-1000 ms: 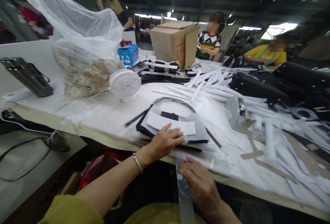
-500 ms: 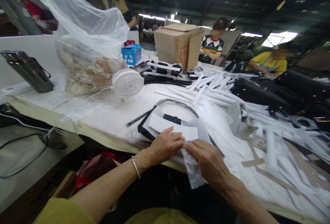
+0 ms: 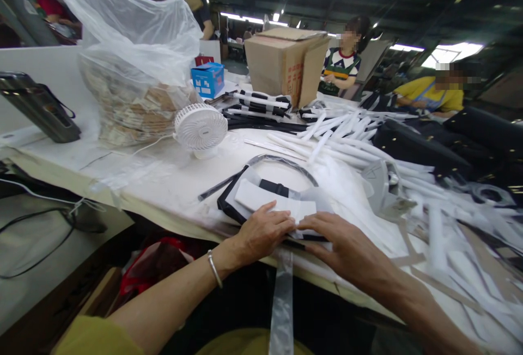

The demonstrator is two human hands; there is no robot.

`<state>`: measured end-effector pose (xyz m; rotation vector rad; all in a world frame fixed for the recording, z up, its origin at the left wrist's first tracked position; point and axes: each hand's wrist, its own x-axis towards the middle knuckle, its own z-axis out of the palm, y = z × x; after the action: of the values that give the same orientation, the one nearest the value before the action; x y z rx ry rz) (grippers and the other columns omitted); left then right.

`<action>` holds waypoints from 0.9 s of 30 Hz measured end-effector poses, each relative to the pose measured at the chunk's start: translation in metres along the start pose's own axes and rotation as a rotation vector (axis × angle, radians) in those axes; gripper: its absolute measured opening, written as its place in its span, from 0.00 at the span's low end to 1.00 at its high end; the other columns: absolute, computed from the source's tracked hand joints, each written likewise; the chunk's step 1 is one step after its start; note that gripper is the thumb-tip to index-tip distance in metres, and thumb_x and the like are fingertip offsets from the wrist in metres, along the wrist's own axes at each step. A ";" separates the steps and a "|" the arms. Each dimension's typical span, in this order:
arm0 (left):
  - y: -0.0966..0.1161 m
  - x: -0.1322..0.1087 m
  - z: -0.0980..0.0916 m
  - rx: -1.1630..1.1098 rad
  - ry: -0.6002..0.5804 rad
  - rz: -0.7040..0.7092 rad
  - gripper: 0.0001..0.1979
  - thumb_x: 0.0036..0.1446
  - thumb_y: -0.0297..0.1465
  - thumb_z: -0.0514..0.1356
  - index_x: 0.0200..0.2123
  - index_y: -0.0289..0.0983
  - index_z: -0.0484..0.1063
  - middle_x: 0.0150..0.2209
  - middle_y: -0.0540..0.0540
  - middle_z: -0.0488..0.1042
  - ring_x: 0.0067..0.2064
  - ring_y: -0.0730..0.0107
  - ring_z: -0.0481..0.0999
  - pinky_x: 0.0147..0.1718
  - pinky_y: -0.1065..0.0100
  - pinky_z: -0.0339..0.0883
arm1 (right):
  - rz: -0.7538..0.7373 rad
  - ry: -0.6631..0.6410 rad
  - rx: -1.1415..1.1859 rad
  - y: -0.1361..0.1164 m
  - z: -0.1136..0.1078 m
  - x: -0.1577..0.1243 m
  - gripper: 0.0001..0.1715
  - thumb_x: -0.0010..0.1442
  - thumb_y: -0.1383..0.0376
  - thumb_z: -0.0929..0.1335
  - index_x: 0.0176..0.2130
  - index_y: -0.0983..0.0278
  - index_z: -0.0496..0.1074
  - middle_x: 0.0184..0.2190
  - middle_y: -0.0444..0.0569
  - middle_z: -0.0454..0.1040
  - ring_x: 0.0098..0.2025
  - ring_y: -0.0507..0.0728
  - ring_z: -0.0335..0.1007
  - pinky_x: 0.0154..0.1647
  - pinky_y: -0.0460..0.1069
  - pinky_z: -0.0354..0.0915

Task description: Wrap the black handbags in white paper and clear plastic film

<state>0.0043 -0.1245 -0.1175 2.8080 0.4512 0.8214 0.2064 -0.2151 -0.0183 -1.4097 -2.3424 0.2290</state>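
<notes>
A black bag (image 3: 229,201) lies at the table's front edge, its curved handle (image 3: 281,160) wrapped in clear film. White foam sheet (image 3: 261,196) covers part of it. My left hand (image 3: 265,230) lies flat on the sheet's front part, fingers extended to the right. Beside it, my right hand (image 3: 330,235) touches the bag's right front edge, thumb apart from the fingers. From under the bag's front a clear plastic strip (image 3: 283,300) hangs down toward my lap, clear of both hands.
A small white fan (image 3: 201,129) and a clear sack of brown pieces (image 3: 134,110) stand at left, near a dark flask (image 3: 44,107). On the right are a tape dispenser (image 3: 386,189) and white tubes (image 3: 347,145). Behind stands a cardboard box (image 3: 278,66); two people sit beyond.
My right hand has let go of the clear strip and spread its fingers. The strip now hangs straight and lower. My left hand has stayed on the foam sheet.
</notes>
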 end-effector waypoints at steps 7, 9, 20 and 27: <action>-0.001 0.000 0.005 -0.030 0.032 -0.030 0.12 0.64 0.28 0.58 0.50 0.38 0.65 0.49 0.45 0.77 0.53 0.66 0.75 0.63 0.56 0.56 | 0.000 0.146 -0.142 0.008 0.049 0.001 0.02 0.63 0.68 0.69 0.38 0.61 0.74 0.36 0.48 0.78 0.40 0.57 0.74 0.45 0.52 0.68; -0.001 0.001 0.003 -0.044 0.015 -0.046 0.12 0.63 0.28 0.58 0.49 0.38 0.64 0.48 0.45 0.77 0.51 0.66 0.76 0.63 0.56 0.57 | -0.013 0.161 -0.132 0.007 0.049 0.000 0.05 0.65 0.69 0.67 0.38 0.62 0.74 0.36 0.49 0.78 0.41 0.57 0.73 0.46 0.52 0.67; -0.001 0.000 0.000 -0.064 -0.002 -0.057 0.18 0.60 0.23 0.59 0.52 0.40 0.64 0.58 0.44 0.72 0.59 0.68 0.70 0.64 0.57 0.55 | -0.175 0.301 -0.062 -0.008 0.048 -0.006 0.08 0.66 0.74 0.64 0.36 0.64 0.70 0.34 0.47 0.76 0.42 0.54 0.73 0.59 0.58 0.60; -0.002 0.000 0.001 -0.102 -0.011 -0.048 0.15 0.61 0.24 0.58 0.51 0.40 0.67 0.55 0.45 0.75 0.59 0.67 0.71 0.64 0.54 0.54 | -0.057 0.273 0.041 0.002 0.047 -0.012 0.08 0.67 0.69 0.66 0.45 0.60 0.73 0.40 0.45 0.79 0.42 0.54 0.75 0.48 0.51 0.68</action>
<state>0.0043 -0.1229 -0.1190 2.6967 0.4597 0.7950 0.1935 -0.2218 -0.0641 -1.2656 -2.1374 0.0632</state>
